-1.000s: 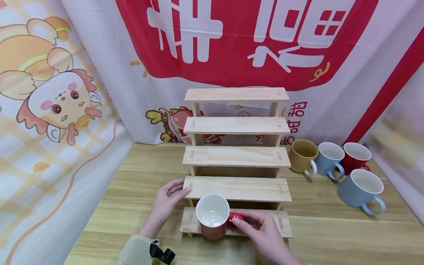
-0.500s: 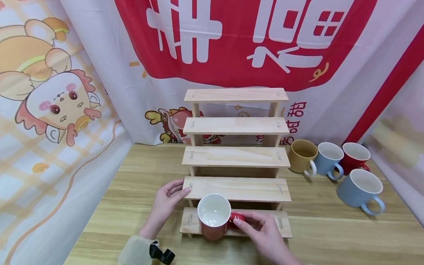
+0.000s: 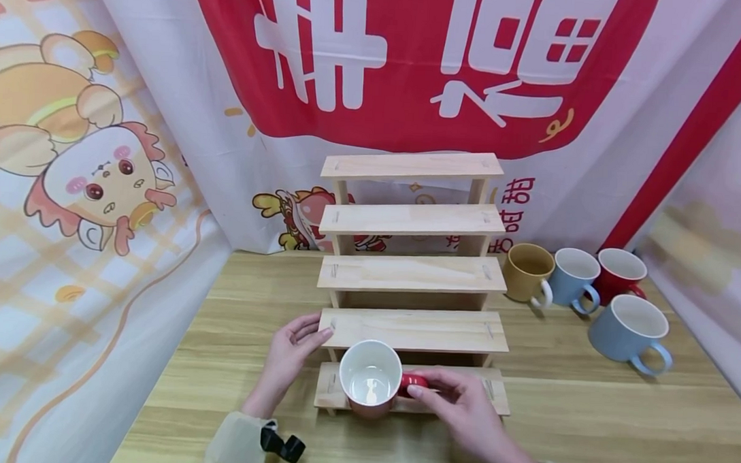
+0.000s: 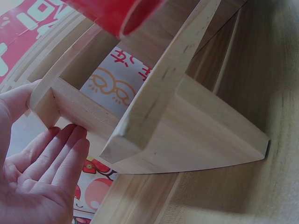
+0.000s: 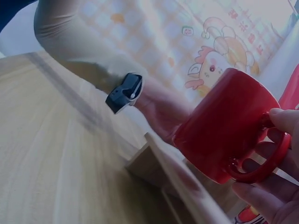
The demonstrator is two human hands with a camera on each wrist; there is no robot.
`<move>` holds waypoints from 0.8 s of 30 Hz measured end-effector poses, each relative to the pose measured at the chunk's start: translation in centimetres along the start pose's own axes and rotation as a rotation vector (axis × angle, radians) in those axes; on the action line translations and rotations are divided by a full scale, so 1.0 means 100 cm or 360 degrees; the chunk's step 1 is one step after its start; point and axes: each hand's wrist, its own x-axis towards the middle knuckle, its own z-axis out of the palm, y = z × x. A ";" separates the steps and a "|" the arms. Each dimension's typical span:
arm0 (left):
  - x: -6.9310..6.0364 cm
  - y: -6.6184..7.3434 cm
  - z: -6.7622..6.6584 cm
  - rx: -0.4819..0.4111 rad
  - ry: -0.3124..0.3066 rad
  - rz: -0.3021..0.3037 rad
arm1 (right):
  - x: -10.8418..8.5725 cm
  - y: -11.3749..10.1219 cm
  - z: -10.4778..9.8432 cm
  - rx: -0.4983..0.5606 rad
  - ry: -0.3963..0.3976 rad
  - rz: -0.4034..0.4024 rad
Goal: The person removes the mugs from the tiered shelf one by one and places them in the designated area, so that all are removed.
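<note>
My right hand (image 3: 465, 412) holds a red mug (image 5: 224, 123) with a white inside by its handle (image 5: 268, 163), thumb on top and fingers through and around it. The mug hangs just over the lowest step (image 3: 463, 391) of a stepped wooden display rack (image 3: 413, 328), left of its middle. At the rack's left side, my left hand (image 3: 293, 348) pinches the end of the second-lowest step (image 4: 44, 105), thumb above and fairly straight fingers below. Only the mug's red lower part (image 4: 114, 14) shows in the left wrist view.
On the table's right stand a tan mug (image 3: 518, 281) with a white handle, a light blue mug (image 3: 569, 283), another red mug (image 3: 610, 284) and a larger light blue mug (image 3: 618, 329) nearer the front. A printed cloth (image 3: 275, 160) hangs behind the rack.
The red mug has shifted slightly right, then back left, and its opening now faces more toward the head camera. Both hands keep their hold; the left hand stays at the rack.
</note>
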 end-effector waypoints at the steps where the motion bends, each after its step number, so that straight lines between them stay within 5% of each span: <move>1: 0.000 0.000 0.000 0.0000 -0.0001 -0.0001 | 0.000 -0.002 -0.001 0.0001 -0.0005 -0.0024; 15: -0.001 0.001 -0.001 -0.0020 -0.0009 -0.0024 | 0.006 -0.035 -0.033 0.0065 0.0079 -0.0155; 24: -0.002 0.003 0.000 -0.0003 -0.0023 -0.0023 | 0.007 -0.049 -0.065 -0.0125 0.0397 -0.0047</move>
